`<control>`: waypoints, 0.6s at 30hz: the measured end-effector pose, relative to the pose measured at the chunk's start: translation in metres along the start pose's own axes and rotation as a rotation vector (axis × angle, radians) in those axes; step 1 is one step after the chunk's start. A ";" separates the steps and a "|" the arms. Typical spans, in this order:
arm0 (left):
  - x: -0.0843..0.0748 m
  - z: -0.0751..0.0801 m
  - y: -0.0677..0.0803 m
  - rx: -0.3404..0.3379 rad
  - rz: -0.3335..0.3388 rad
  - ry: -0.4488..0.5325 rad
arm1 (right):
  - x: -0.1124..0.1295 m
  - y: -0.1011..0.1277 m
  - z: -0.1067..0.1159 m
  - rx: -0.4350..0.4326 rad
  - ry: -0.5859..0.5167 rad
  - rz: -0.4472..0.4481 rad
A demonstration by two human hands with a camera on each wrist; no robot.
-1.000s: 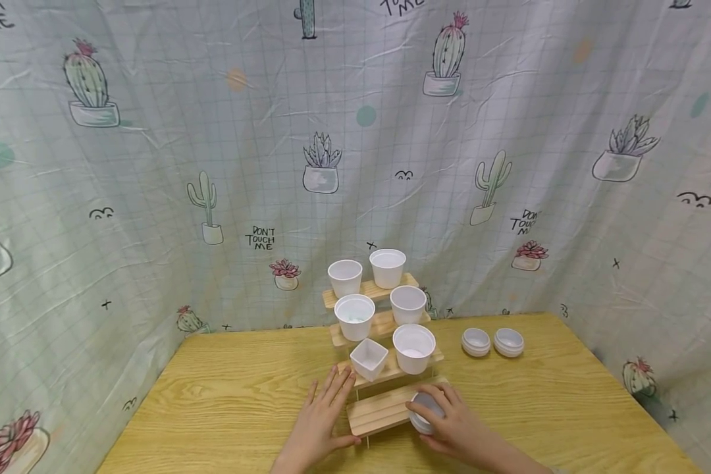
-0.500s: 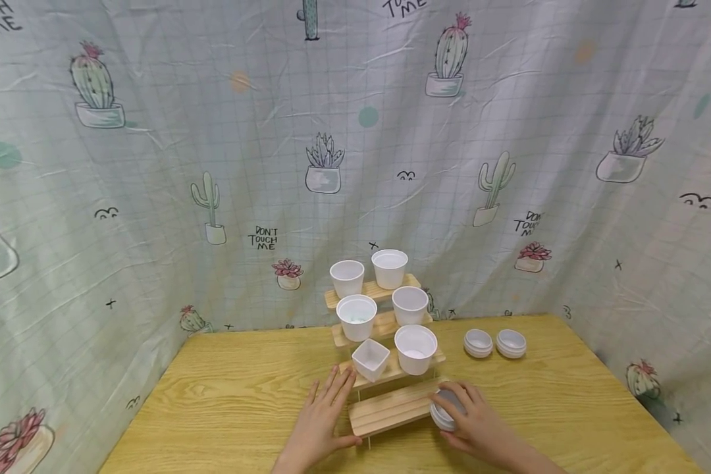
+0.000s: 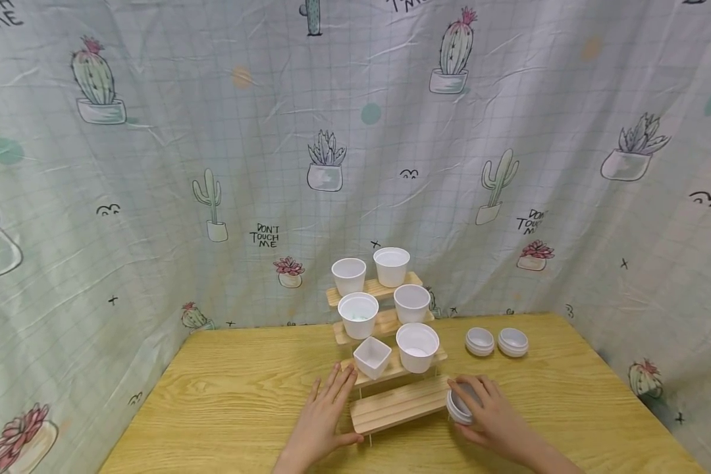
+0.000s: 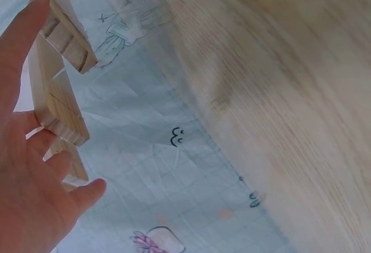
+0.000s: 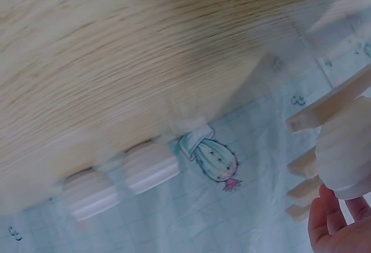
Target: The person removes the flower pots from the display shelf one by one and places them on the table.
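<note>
Wood-grain table (image 3: 231,388) backed by a cactus-print curtain (image 3: 261,105); four-tier wooden rack (image 3: 394,405) positioned at lower centre of the frame.
Left hand (image 3: 320,421) is placed against the rack's left side, fingers extended and spread. A white round pot (image 3: 457,409) is gripped between the thumb and curled fingers of the right hand (image 3: 498,418), at the right end of the lowest tier; whether the tier is touched by it cannot be told. Five tapered pots (image 3: 417,359) and one square pot (image 3: 371,359) are carried on the upper three tiers, two per tier. Two ribbed bowls (image 3: 480,347) are set side by side on the table, right of centre.
</note>
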State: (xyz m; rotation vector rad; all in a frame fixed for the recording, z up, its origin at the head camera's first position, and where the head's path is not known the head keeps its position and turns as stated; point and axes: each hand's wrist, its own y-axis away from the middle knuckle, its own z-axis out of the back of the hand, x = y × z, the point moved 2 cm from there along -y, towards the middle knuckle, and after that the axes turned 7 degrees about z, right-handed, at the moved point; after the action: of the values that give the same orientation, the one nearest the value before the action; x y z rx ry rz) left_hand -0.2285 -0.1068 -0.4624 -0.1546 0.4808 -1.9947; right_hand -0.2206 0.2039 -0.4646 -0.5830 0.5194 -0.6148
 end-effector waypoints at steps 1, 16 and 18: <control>0.000 0.000 0.000 -0.002 -0.002 -0.001 | -0.001 0.001 0.001 0.001 -0.003 -0.004; 0.000 -0.003 0.001 -0.045 -0.013 -0.037 | -0.019 0.016 0.010 -0.041 -0.013 -0.097; -0.001 -0.004 0.001 -0.041 -0.013 -0.037 | -0.023 0.020 0.011 -0.037 -0.009 -0.108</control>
State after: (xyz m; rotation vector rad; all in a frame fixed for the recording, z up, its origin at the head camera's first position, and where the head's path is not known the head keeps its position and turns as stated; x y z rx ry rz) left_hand -0.2285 -0.1057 -0.4668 -0.2208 0.4984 -1.9917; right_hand -0.2226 0.2365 -0.4638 -0.6517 0.4938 -0.7062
